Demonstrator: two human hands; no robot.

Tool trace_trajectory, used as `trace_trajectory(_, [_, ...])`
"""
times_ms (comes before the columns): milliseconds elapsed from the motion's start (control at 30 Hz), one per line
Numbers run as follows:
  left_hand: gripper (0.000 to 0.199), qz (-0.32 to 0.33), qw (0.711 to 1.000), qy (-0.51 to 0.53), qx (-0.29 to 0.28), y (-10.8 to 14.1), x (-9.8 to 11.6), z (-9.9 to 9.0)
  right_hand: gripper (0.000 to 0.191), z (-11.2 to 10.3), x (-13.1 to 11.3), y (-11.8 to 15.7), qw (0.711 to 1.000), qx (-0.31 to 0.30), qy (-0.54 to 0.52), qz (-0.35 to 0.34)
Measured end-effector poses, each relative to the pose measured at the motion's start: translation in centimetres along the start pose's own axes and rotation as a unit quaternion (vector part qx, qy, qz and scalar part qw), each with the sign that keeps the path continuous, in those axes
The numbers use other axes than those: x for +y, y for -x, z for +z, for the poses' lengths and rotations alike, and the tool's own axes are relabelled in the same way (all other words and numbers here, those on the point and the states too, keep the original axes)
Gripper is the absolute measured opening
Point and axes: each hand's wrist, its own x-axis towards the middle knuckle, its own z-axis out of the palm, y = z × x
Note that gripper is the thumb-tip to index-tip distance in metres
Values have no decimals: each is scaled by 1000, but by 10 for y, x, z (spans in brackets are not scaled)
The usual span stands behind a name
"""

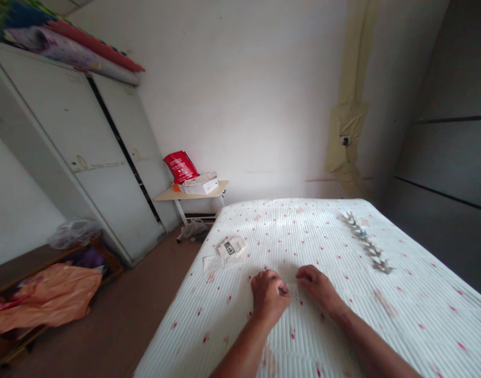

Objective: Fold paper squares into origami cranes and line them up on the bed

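Note:
On the bed, a small pale piece of paper (pixel 293 292) lies between my two hands, hard to tell from the white cover. My left hand (pixel 269 293) is closed, with thumb and fingers pinched at the paper's left side. Curled fingers also close my right hand (pixel 316 283), near the paper's right edge; what its fingertips hold, if anything, cannot be made out. To the left lie a stack of printed paper pieces (pixel 231 247) and a flat printed strip (pixel 219 263). Several small folded paper figures (pixel 367 242) stand in a row at the right.
The bed (pixel 303 336) has a white ribbed cover with red specks. Beyond its far left corner, a small table (pixel 165 196) bears a red bag (pixel 181 167) and a white box (pixel 203 185). Metal cabinets (pixel 106 152) and an orange plastic bag (pixel 51 294) are at the left.

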Motion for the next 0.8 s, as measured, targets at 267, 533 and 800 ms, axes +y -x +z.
trace_trajectory(267, [5,-18,1000,17,3,-1,-2,4,6,14,-10,5,993,10,114,-25])
trace_trajectory(533, [10,-18,1000,16,13,-1,-4,8,12,12,-9,5,994,8,101,-36])
trace_trajectory(800, [20,-31,999,42,-1,-1,-6,7,18,17,-1,1,994,25,98,-32])
